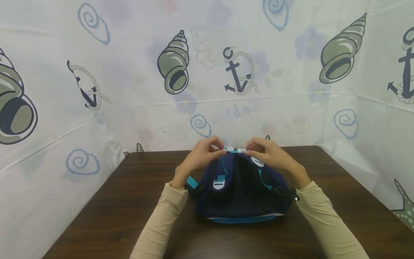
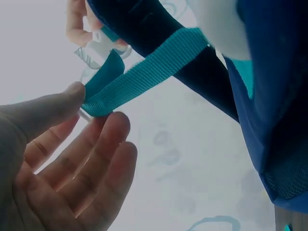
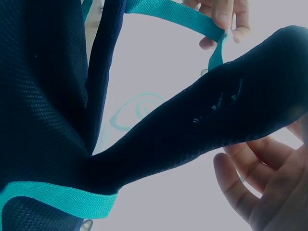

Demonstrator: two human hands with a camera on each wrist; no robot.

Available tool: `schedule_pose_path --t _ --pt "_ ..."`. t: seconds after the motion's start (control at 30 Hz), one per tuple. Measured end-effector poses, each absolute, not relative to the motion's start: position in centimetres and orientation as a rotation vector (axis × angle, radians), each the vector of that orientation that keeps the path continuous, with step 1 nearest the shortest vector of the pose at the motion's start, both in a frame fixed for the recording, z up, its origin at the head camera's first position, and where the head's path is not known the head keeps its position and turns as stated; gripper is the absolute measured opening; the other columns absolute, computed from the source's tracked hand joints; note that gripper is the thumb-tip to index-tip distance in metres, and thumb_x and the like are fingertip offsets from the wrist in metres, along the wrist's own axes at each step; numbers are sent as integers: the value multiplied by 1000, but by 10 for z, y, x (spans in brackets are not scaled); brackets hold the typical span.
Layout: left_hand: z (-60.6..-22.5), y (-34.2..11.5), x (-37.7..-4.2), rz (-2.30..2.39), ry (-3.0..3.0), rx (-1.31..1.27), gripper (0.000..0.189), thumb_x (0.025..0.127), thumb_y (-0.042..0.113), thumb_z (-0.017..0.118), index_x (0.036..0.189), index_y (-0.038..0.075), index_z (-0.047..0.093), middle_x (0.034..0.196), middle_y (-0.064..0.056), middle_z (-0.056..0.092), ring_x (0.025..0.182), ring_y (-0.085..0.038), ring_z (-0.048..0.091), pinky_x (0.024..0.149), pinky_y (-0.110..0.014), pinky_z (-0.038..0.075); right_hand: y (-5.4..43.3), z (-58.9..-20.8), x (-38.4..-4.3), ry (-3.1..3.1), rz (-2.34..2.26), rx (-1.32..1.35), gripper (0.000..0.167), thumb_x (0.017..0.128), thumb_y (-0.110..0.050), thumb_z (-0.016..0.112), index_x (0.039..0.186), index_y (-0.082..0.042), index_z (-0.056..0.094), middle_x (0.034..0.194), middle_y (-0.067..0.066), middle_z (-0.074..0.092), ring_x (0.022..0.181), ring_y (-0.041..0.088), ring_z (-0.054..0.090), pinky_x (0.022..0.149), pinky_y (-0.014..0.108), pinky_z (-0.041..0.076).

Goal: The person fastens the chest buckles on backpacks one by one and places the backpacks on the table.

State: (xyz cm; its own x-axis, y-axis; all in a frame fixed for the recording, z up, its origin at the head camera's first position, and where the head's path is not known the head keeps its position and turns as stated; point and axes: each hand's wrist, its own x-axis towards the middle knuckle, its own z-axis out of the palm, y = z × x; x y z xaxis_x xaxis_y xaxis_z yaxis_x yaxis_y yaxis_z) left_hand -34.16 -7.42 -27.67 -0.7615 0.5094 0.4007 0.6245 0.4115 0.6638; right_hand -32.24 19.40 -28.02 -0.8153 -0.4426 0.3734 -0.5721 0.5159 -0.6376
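White sheet (image 1: 145, 126) with shells and anchors fills the head view's upper half; dark table (image 1: 129, 201) below. Navy bag (image 1: 240, 190) sits on it just right of centre, strap side toward us. Two white clips at its top edge, mid-frame: left clip (image 1: 229, 148) at the fingertips of the left hand (image 1: 207, 153), right clip (image 1: 241, 150) at those of the right hand (image 1: 266, 154). We read them as end to end, long axes across the frame, roughly level, between the hands; each is nearest its own hand. Relation that counts, we judge: how well the two clips line up.

Thumb and fingers pinch on both sides. Left hand has the teal strap (image 2: 154, 72) by its fold, left of centre in the left wrist view, other fingers loosely spread; right hand pinches its clip, upper left there.

Hard to make out: we can't tell if the clips touch or stand just apart. Right wrist view hides the right hand's pinch behind the navy shoulder strap (image 3: 192, 115); that hand is cut off at lower right. In the left wrist view we can't be sure of the left clip behind strap and fingers. Both wrist views crop the bag.
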Motion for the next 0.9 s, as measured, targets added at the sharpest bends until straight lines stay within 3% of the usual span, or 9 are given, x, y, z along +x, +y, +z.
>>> schedule_pose_path --t 0.27,0.5,0.67,0.9 --pt "-280 -69 -344 -1273 -2496 -1114 14 88 26 67 95 16 59 101 -6 65 84 -28 71 71 -31 58 192 -281 -322 -2575 1161 907 17 90 -33 64 103 -21 61 96 1 69 90 18 63 86 34 51" --pt "-262 -66 -321 -1250 -2537 -1137 16 90 13 65 98 0 58 100 -16 64 86 -28 70 75 -33 58 190 -279 -321 -2575 1151 916 20 90 -31 64 105 -16 62 97 3 70 91 18 64 86 33 50" --pt "-275 -65 -338 -1248 -2539 -1126 18 88 18 67 99 5 60 101 -13 64 88 -28 70 75 -30 58 189 -279 -321 -2590 1141 902 24 90 -30 65 107 -14 62 97 3 70 91 19 64 85 33 51" --pt "-280 -65 -341 -1218 -2502 -1145 15 85 23 71 91 14 60 96 -4 63 87 -16 66 78 -28 57 189 -279 -319 -2588 1133 910 22 89 -30 66 106 -16 61 99 2 70 94 18 65 88 39 52"
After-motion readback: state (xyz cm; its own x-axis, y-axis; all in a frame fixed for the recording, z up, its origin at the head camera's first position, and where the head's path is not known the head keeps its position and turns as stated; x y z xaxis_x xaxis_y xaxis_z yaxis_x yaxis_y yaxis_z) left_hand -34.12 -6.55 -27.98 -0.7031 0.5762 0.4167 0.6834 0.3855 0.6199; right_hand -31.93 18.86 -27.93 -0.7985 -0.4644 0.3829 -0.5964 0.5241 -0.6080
